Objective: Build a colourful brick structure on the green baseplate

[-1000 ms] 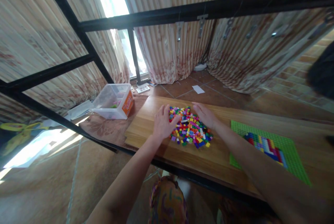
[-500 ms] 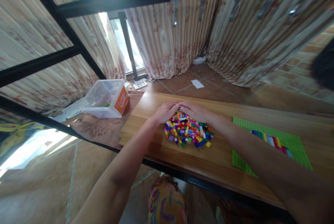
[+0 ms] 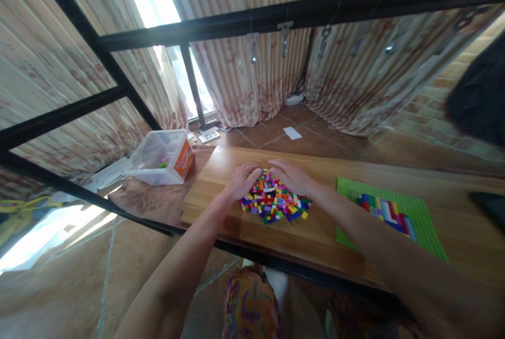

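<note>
A heap of small multicoloured building bricks (image 3: 276,199) lies on the wooden tabletop (image 3: 232,223). Cupped along its far left side is my left hand (image 3: 241,181), fingers stretched out and touching the edge of the heap. My right hand (image 3: 292,177) rests along the far right side, its fingers also extended towards the left hand, with a small gap between the two. Neither hand grips a brick. To the right, partly behind my right forearm, lies a green baseplate (image 3: 418,212) with rows of coloured bricks (image 3: 389,212) built on it.
A clear plastic box (image 3: 158,173) with an orange label and a few bricks inside stands at the left on a brown patterned cloth (image 3: 152,199). A black metal bar (image 3: 315,10) crosses above the table. A dark object (image 3: 489,210) lies at the right edge.
My hands have drawn apart at the fingertips, which were touching, and shifted slightly nearer along the heap. The view has tilted up and turned right, showing more of the baseplate's bricks.
</note>
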`<state>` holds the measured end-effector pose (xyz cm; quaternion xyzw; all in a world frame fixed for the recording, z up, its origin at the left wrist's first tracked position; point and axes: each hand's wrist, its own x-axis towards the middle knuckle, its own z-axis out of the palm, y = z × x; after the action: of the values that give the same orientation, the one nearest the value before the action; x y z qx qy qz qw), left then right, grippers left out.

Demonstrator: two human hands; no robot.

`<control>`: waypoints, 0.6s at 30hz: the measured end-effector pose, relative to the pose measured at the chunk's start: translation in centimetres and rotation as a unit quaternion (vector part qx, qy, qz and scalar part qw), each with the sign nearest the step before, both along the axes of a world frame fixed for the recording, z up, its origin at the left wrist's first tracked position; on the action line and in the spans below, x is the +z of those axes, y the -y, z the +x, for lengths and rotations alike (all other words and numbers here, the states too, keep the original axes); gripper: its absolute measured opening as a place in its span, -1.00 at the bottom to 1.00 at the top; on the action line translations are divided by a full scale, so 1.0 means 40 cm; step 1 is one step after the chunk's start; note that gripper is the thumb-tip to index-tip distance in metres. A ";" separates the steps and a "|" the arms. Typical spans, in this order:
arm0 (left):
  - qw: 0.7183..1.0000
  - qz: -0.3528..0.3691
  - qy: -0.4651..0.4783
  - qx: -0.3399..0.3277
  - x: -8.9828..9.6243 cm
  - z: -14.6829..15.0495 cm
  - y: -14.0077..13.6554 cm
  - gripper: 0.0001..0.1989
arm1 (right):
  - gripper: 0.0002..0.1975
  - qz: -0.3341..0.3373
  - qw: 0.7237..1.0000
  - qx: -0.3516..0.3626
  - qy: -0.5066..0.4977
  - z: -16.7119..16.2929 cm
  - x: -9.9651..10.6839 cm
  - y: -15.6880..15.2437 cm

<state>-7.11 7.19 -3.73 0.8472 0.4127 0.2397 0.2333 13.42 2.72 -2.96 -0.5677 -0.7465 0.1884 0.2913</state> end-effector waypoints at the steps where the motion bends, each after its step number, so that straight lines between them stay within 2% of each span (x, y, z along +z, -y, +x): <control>1: 1.000 0.004 0.012 0.016 0.005 -0.004 0.005 -0.54 | -0.49 0.009 1.000 -0.028 -0.004 0.006 0.012 0.016; 4: 0.994 0.022 0.078 0.070 0.033 -0.019 0.043 -0.55 | -0.48 0.043 0.994 -0.105 -0.008 0.053 0.051 0.105; 6: 0.988 0.022 0.127 0.089 0.061 -0.025 0.093 -0.54 | -0.46 0.086 0.982 -0.171 -0.007 0.121 0.068 0.204; 8: 0.987 -0.015 0.149 0.056 0.097 -0.021 0.164 -0.55 | -0.42 0.120 0.950 -0.286 0.024 0.223 0.070 0.329; 10: 0.987 -0.058 0.149 0.008 0.136 0.001 0.249 -0.61 | -0.38 0.118 0.889 -0.437 0.070 0.352 0.057 0.461; 13: 0.985 -0.094 0.110 -0.090 0.181 0.071 0.372 -0.71 | -0.21 0.049 0.781 -0.607 0.140 0.549 0.020 0.622; 15: 0.980 -0.103 0.066 -0.155 0.191 0.138 0.430 -0.70 | -0.16 -0.034 0.737 -0.654 0.167 0.649 -0.005 0.681; 18: 0.980 -0.077 0.016 -0.182 0.175 0.249 0.470 -0.60 | -0.03 -0.129 0.719 -0.664 0.159 0.732 -0.030 0.697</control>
<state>2.84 -11.61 3.28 0.8838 0.2645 0.1744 0.3443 42.71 -25.18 -4.15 -0.9717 -0.1814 -0.0522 0.1422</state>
